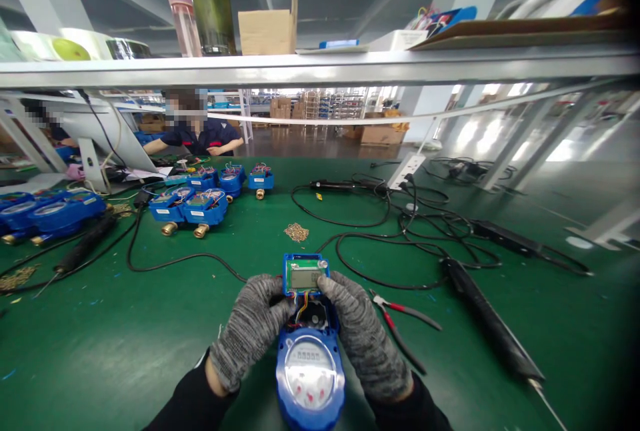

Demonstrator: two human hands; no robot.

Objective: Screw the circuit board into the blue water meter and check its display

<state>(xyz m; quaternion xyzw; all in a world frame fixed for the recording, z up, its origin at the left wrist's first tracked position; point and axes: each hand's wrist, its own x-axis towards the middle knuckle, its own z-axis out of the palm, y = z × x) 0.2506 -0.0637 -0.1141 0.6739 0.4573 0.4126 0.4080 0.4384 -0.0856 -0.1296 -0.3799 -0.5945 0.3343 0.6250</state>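
A blue water meter (310, 367) with a round clear dial face lies on the green table (125, 337) right in front of me. Its blue lid with a small grey LCD screen (305, 277) stands flipped up at the far end, coloured wires showing beneath. My left hand (253, 327), in a grey knit glove, is closed on the left side of the open meter. My right hand (363, 337), gloved the same, grips the right side with the thumb at the lid's edge.
Red-handled pliers (400, 324) lie just right of my right hand. A black electric screwdriver (487, 324) and tangled black cables (400, 231) lie further right. Several blue meters (200, 207) stand at the back left, with a pile of small brass screws (297, 232). A person (200, 134) sits across.
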